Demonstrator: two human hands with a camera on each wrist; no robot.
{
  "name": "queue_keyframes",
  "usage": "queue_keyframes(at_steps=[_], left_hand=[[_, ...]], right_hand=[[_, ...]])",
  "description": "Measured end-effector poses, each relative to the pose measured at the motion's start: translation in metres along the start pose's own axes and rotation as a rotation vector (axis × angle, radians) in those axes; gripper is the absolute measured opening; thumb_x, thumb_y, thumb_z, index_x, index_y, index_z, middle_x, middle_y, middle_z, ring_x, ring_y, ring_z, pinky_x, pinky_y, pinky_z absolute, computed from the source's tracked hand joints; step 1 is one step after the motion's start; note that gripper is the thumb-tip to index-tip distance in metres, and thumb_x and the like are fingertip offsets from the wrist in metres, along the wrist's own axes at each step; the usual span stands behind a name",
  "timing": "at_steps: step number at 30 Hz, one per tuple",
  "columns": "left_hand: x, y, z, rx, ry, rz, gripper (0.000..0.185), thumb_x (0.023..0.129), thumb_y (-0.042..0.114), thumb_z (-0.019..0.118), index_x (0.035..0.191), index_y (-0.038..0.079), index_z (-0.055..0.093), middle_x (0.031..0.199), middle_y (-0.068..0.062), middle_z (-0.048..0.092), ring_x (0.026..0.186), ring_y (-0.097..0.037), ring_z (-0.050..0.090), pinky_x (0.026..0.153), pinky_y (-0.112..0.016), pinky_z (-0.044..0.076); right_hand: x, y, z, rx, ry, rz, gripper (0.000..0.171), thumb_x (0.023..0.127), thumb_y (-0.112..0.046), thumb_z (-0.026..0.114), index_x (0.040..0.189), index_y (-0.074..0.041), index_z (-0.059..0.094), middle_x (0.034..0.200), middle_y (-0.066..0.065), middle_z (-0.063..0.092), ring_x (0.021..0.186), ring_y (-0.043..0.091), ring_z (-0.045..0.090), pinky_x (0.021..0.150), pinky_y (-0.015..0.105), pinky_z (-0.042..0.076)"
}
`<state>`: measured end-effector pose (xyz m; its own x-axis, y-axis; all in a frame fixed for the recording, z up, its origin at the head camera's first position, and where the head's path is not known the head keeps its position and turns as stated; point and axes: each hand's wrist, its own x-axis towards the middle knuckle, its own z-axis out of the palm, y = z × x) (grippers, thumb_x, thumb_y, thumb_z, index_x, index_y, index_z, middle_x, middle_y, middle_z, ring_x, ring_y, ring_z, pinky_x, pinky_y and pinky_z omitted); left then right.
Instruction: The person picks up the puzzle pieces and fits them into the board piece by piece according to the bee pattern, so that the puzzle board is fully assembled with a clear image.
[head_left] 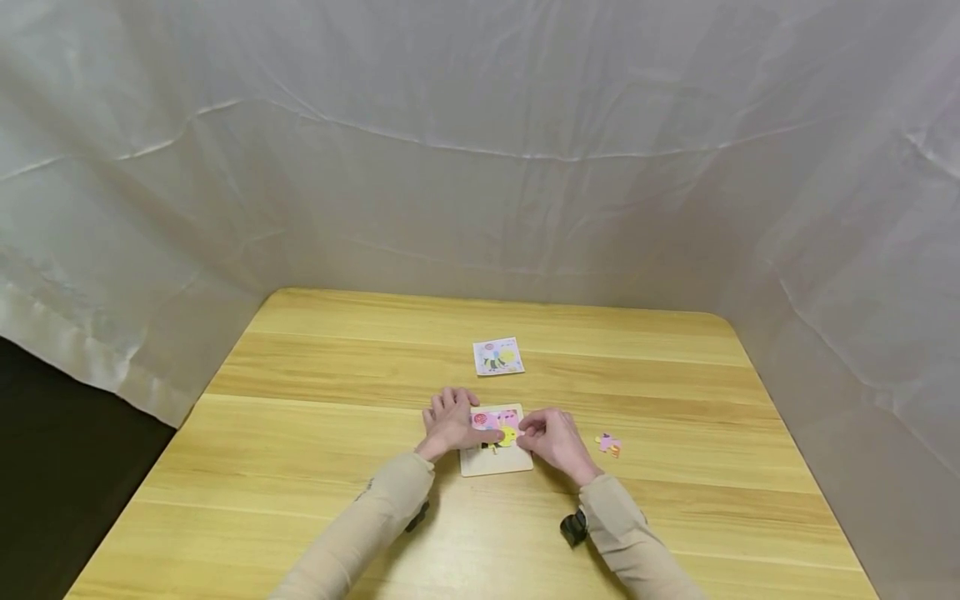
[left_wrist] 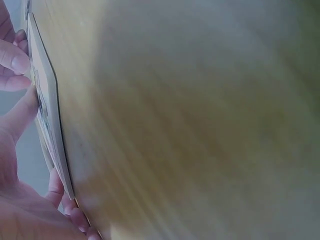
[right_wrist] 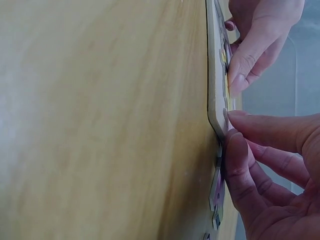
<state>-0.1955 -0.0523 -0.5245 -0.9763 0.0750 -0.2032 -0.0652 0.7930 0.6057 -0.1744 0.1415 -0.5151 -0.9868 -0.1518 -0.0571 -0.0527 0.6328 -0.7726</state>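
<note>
A small wooden puzzle board (head_left: pixel 497 461) lies flat on the table (head_left: pixel 315 467), with pink and yellow pieces (head_left: pixel 501 427) set in its upper part. My left hand (head_left: pixel 450 419) rests on the board's left side with its fingers spread nearly straight. Its thumb (right_wrist: pixel 240 75) presses down on the yellow piece. My right hand (head_left: pixel 546 435) has curled fingers (right_wrist: pixel 250 150), and the thumb and forefinger tips pinch the board's right edge (right_wrist: pixel 216 107). The left wrist view shows the board (left_wrist: pixel 47 115) edge-on beside my thumb (left_wrist: pixel 20 115).
A printed picture card (head_left: pixel 498 356) lies farther back on the table. A loose pink piece (head_left: pixel 609 444) sits to the right of my right hand. White sheeting (head_left: pixel 480 167) closes in the table on three sides. The left edge drops to a dark floor.
</note>
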Motion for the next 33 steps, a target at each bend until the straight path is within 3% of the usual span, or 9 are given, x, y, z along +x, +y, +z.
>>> queue_keyframes(at_steps=[15,20,26,30,33], left_hand=[[0.0,0.0,0.003,-0.017,0.024,0.022,0.064,0.069,0.044,0.09,0.108,0.017,0.046,0.106,-0.008,0.036,0.097,-0.029,0.03,0.082,-0.042,0.02],[-0.006,-0.003,-0.009,-0.06,0.006,0.067,0.062,0.075,0.041,0.085,0.118,0.013,0.049,0.108,-0.009,0.038,0.099,-0.029,0.03,0.082,-0.041,0.02],[-0.016,-0.02,-0.036,-0.085,-0.069,0.177,0.062,0.082,0.036,0.079,0.129,0.008,0.049,0.122,-0.014,0.044,0.109,-0.032,0.033,0.09,-0.044,0.025],[-0.021,-0.034,-0.049,-0.045,-0.167,0.268,0.075,0.077,0.038,0.085,0.136,0.008,0.048,0.134,-0.016,0.044,0.119,-0.033,0.037,0.105,-0.053,0.029],[-0.022,-0.04,-0.051,-0.012,-0.218,0.315,0.09,0.071,0.04,0.09,0.143,0.008,0.045,0.136,-0.016,0.043,0.123,-0.033,0.038,0.108,-0.055,0.03]], right_hand=[[0.0,-0.002,-0.001,-0.02,0.016,-0.02,0.009,0.08,-0.005,0.079,0.089,-0.005,0.076,0.074,0.001,0.068,0.066,0.01,0.057,0.063,0.023,0.047],[-0.001,0.005,-0.012,0.018,0.021,-0.047,0.012,0.086,-0.007,0.074,0.097,-0.003,0.076,0.081,0.005,0.072,0.071,0.01,0.062,0.066,0.023,0.051],[-0.008,0.035,-0.049,-0.014,0.009,-0.104,0.02,0.088,-0.01,0.073,0.106,-0.002,0.074,0.093,0.008,0.073,0.079,0.01,0.063,0.072,0.022,0.052],[-0.012,0.052,-0.068,-0.084,-0.05,-0.19,0.027,0.083,-0.012,0.08,0.106,-0.002,0.073,0.098,0.009,0.07,0.089,0.017,0.063,0.08,0.028,0.053],[-0.012,0.058,-0.069,-0.161,-0.059,-0.248,0.029,0.079,-0.02,0.085,0.102,-0.006,0.074,0.098,0.005,0.069,0.092,0.018,0.061,0.083,0.032,0.051]])
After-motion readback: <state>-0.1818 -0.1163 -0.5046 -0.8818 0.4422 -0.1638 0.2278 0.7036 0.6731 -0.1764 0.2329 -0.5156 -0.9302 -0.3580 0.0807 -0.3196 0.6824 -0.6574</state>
